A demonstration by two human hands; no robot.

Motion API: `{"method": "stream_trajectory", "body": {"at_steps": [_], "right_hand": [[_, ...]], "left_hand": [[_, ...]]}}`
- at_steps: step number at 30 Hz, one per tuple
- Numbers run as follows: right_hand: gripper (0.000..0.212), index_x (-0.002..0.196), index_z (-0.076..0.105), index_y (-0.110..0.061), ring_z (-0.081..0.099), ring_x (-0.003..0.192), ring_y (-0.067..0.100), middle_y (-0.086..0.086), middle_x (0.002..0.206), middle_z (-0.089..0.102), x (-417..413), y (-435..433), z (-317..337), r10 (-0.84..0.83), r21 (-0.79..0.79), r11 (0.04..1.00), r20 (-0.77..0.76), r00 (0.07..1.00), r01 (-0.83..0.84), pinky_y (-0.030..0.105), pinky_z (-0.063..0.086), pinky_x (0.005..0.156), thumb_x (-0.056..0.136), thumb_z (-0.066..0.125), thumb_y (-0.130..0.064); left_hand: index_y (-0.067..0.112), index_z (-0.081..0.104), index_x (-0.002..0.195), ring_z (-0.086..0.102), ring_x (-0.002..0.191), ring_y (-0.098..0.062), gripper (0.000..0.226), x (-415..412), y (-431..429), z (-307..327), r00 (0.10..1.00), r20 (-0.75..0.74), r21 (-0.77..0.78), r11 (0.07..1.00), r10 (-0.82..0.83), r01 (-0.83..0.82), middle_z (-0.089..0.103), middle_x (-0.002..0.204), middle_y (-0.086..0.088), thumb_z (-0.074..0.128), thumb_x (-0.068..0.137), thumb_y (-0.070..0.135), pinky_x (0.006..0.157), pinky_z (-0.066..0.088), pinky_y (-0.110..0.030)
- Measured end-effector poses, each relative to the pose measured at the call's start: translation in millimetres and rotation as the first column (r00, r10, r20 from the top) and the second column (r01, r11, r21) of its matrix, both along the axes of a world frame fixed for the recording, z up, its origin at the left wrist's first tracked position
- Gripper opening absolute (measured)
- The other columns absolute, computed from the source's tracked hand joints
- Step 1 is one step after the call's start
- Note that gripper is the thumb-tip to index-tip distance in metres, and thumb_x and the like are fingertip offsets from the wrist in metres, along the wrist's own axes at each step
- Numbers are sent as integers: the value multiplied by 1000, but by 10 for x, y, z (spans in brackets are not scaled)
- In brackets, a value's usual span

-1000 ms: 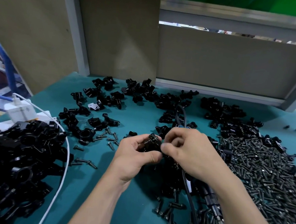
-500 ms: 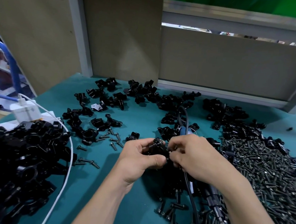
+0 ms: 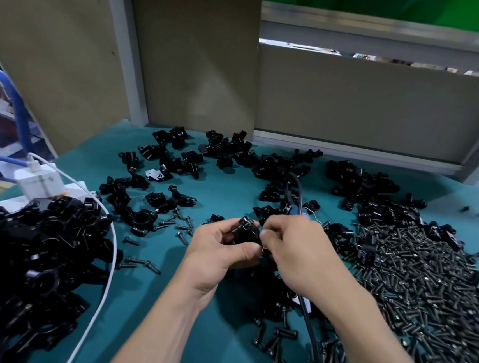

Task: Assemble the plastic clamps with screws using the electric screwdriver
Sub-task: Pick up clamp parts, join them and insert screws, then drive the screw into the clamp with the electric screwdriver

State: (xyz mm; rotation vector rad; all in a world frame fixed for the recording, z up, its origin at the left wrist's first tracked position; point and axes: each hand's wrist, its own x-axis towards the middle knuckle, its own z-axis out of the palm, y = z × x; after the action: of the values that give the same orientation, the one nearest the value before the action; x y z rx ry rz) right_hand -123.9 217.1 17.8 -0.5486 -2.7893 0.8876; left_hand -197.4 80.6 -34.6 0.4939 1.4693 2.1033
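A black plastic clamp [image 3: 246, 230] is held above the teal table [image 3: 225, 191] at the middle of the view. My left hand [image 3: 220, 251] grips it from the left and below, thumb curled over its front. Against the clamp's right side, my right hand [image 3: 299, 251] pinches something small; a screw there is not clearly visible. A big pile of black screws [image 3: 427, 281] lies to the right. The electric screwdriver [image 3: 302, 213] lies behind my right hand, mostly hidden, its black cable [image 3: 313, 332] running toward me.
Loose black clamps [image 3: 176, 157] are scattered across the back of the table. A heap of clamps [image 3: 20, 262] fills the near left, crossed by a white cable [image 3: 108, 259] from a white charger [image 3: 40, 182]. Several screws [image 3: 278, 340] lie near my forearms. Grey panels [image 3: 371, 106] wall the back.
Both hands stayed together on the clamp and shifted slightly down and right in view as my head moved. My right fingers have worked at the clamp's side.
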Motion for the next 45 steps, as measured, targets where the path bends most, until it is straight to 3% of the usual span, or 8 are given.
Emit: {"method": "stream_trajectory", "body": {"at_steps": [4, 12, 18, 28, 32, 38, 40, 45], "right_hand": [[46, 64, 51, -18, 51, 58, 20, -1, 58, 54, 3, -19, -28, -19, 49, 999, -20, 1000, 20, 37, 39, 55, 104, 50, -40], [22, 76, 54, -29, 52, 54, 10, -4, 63, 60, 27, 14, -11, 6, 14, 1000, -126, 992, -4, 24, 39, 46, 97, 62, -28], [43, 71, 47, -22, 57, 62, 21, -1, 62, 57, -2, -93, -96, -31, 216, 975, -105, 994, 54, 40, 47, 57, 107, 41, -45], [40, 62, 41, -13, 30, 48, 14, -4, 49, 34, 49, 108, -29, 119, 48, 992, -32, 992, -118, 30, 26, 48, 98, 52, -24], [31, 72, 56, -24, 43, 48, 12, 4, 55, 54, 81, 94, -7, 118, -59, 990, -105, 987, -125, 28, 38, 50, 100, 57, -37], [49, 66, 52, -15, 42, 45, 10, -16, 46, 51, 32, -7, -40, 2, -24, 1000, -136, 991, -5, 22, 33, 45, 105, 49, -44], [53, 69, 57, -19, 55, 53, 12, -9, 55, 62, 77, 55, 4, -56, 22, 998, -160, 986, 60, 31, 46, 55, 104, 42, -56], [19, 97, 66, -30, 63, 78, 29, -1, 77, 67, 117, 380, 53, -382, 125, 912, -90, 920, 390, 38, 54, 74, 95, 58, -46]], "left_hand": [[14, 81, 99, 72, 84, -15, 33, 1, -26, 16, 999, -9, 43, 998, -38, 38, 77, 94, -9, 86, 70, -1, 73, 61, -29], [16, 83, 95, 70, 81, -17, 30, -10, -23, 14, 999, -4, 40, 998, -40, 40, 76, 89, -10, 82, 67, 4, 74, 62, -30], [15, 82, 99, 70, 83, -17, 34, -9, -51, 7, 999, -26, 26, 999, -41, 42, 76, 90, -9, 82, 68, 2, 78, 63, -32], [11, 81, 97, 69, 78, -17, 33, 17, -66, 49, 997, -6, -7, 997, -75, 74, 73, 86, -8, 82, 72, -11, 68, 60, -28], [20, 83, 93, 71, 82, -14, 31, 15, -55, 63, 998, 10, 36, 997, -65, 65, 75, 88, -5, 83, 67, 4, 73, 61, -29], [20, 83, 97, 70, 81, -11, 33, -14, -47, 45, 998, 8, 34, 998, -57, 57, 75, 88, -2, 83, 67, 6, 74, 61, -28], [16, 82, 92, 71, 77, -11, 34, -33, -32, 30, 997, 71, 42, 999, 18, -21, 74, 84, 0, 89, 63, 1, 71, 61, -26], [3, 75, 100, 73, 73, -13, 17, -118, 13, -88, 958, 190, -19, 976, 216, -216, 76, 82, -3, 80, 84, 1, 74, 63, -27]]}}
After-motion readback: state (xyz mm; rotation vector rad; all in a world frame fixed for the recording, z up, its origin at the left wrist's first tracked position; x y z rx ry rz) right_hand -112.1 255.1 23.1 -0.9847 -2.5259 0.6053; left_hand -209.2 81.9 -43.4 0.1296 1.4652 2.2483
